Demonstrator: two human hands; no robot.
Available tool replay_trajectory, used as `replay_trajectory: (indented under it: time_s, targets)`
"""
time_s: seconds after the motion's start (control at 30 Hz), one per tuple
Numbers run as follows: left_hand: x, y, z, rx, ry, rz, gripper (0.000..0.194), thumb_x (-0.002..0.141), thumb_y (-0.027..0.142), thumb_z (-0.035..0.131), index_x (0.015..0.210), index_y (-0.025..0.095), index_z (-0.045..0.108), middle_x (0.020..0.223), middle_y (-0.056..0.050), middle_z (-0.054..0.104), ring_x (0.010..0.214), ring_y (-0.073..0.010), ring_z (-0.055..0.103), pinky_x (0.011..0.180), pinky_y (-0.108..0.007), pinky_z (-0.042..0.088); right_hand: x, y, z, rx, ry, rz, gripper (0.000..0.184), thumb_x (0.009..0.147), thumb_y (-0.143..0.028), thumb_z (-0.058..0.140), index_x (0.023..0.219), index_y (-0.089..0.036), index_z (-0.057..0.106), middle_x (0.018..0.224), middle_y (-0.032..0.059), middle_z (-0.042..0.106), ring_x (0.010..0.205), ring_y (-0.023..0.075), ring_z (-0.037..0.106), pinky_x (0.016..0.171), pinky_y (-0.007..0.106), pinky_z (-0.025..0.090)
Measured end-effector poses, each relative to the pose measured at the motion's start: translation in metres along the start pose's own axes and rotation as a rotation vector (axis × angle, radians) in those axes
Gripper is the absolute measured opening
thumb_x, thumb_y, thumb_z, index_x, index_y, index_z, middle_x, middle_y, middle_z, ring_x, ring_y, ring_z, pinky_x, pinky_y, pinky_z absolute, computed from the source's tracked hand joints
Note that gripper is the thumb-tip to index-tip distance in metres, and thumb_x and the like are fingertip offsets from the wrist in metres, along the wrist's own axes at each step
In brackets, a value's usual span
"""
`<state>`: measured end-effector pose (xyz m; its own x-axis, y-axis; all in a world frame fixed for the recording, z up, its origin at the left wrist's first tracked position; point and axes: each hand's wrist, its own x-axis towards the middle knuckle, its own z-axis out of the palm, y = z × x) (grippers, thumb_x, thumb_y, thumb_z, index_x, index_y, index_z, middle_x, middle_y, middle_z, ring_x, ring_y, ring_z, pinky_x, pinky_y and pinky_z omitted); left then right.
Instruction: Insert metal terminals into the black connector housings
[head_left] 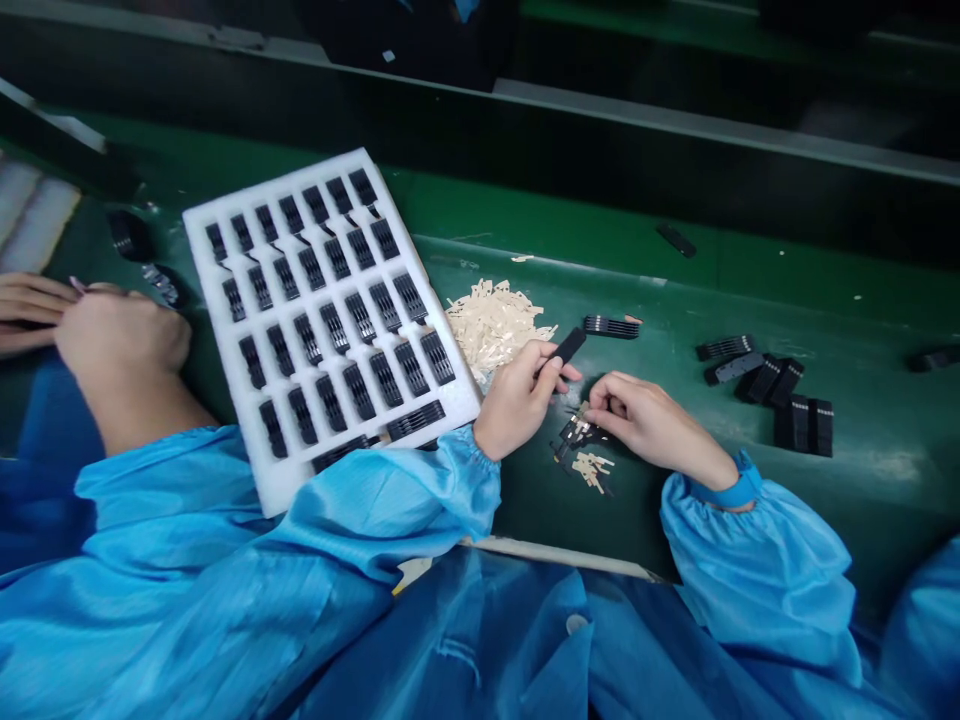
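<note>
- Green surface (862, 470), running across the whole view, its near edge under blue smock sleeves (375, 510).
- White foam tray (281, 490), tilted near the left side of the surface, with rows of black comb-like parts (360, 315) seated in its slots.
- At the far left edge, a co-worker's hand (124, 335) in a blue sleeve, beside the tray, with a second hand (30, 310) just past it.
- Right of the tray, a heap of pale tabs (495, 325).
- Toward the right edge, a cluster of black blocks (802, 425).
- Hands apart, both near the middle of the near edge.
- Left hand (517, 400), just beside the tray's corner, pinching a black strip (568, 346).
- Right hand (652, 420), fingers curled; anything inside it impossible to tell.
- Between the hands, a small pile of black strips with pale tabs (577, 435).
- Above them, one loose black strip (611, 326).
</note>
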<state>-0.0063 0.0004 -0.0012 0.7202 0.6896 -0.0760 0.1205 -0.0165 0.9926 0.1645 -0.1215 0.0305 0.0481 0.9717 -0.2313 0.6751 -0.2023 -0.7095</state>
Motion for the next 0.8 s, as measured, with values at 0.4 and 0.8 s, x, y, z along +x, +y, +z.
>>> replay_trajectory:
  time_s: [0.4,0.8]
  targets:
    - [0.0,0.005,-0.001,-0.002,-0.062,-0.15,0.02,0.097,0.033,0.053,0.109,0.018,0.055,0.068,0.004,0.057,0.051,-0.0085,0.052,0.048,-0.021,0.042,0.007,0.01,0.0,0.576,0.195,0.175,0.031,0.08,-0.048,0.077,0.081,-0.017,0.075,0.076,0.0042,0.069,0.061,0.0127,0.057,0.055,0.026,0.044]
    - [-0.002,0.006,0.003,0.03,-0.157,-0.105,0.027,0.092,0.044,0.062,0.09,0.017,0.059,0.063,0.005,0.054,0.052,-0.009,0.051,0.051,-0.023,0.041,0.01,0.001,0.016,0.957,0.333,0.163,0.023,0.083,-0.039,0.078,0.087,-0.019,0.066,0.064,-0.0032,0.061,0.05,0.0074,0.045,0.047,0.022,0.033]
